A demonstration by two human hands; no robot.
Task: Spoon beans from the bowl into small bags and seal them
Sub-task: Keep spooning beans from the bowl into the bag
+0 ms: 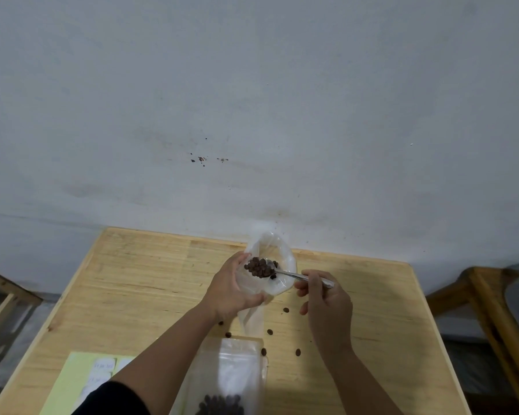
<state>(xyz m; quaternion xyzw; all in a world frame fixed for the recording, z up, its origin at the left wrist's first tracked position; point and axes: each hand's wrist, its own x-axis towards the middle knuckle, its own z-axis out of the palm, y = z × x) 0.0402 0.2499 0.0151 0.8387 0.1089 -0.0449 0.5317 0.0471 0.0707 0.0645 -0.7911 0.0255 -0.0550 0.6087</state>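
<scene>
Left hand grips the open clear bag above the desk; right hand pinches a spoon heaped with beans at its mouth

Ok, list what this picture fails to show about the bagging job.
- Bowl: nowhere in the head view.
- Filled bag: cut off by the bottom edge; seal unreadable.
- Open bag: the left hand covers its near wall.
- Labels on the green sheet: blurred, partly behind the left forearm.
</scene>
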